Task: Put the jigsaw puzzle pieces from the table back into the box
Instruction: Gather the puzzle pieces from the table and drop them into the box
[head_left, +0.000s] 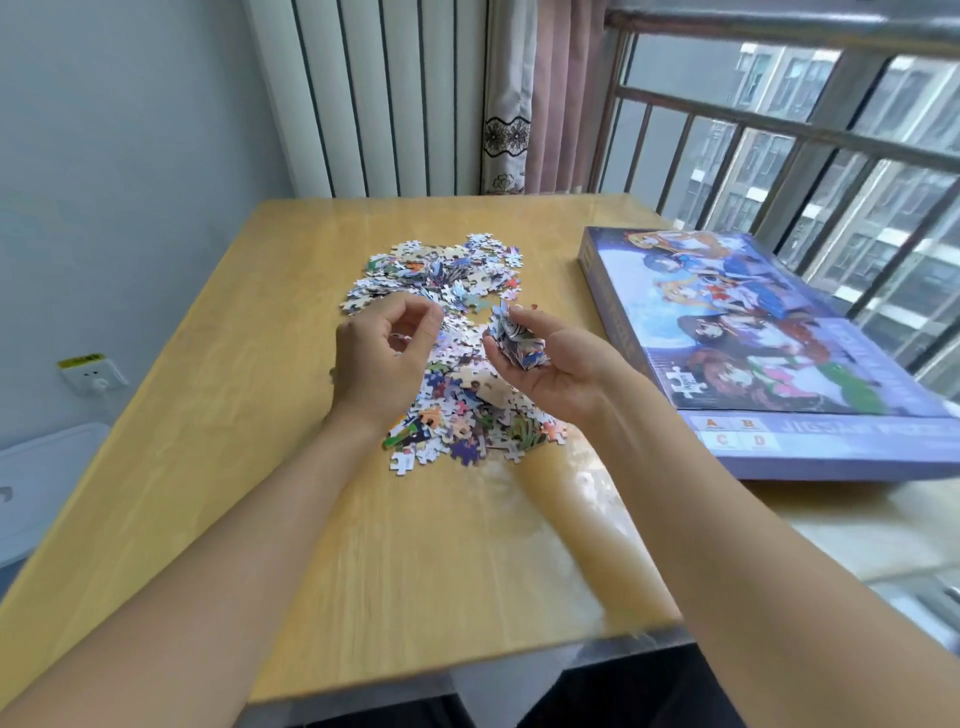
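Observation:
A loose pile of colourful jigsaw pieces (441, 280) lies spread over the middle of the wooden table (260, 415). My right hand (550, 369) is held palm up over the pile and grips a small bunch of puzzle pieces (517, 338) in its curled fingers. My left hand (379, 358) hovers just left of it with curled fingers; nothing shows clearly between them. The purple jigsaw box (769, 343), printed with cartoon figures, lies flat with its lid on at the table's right side.
The box overhangs onto a window sill (857, 519) beside a railed window (779, 130). A white radiator (374, 93) and a curtain (535, 93) stand behind the table. A wall socket (93, 371) is on the left wall.

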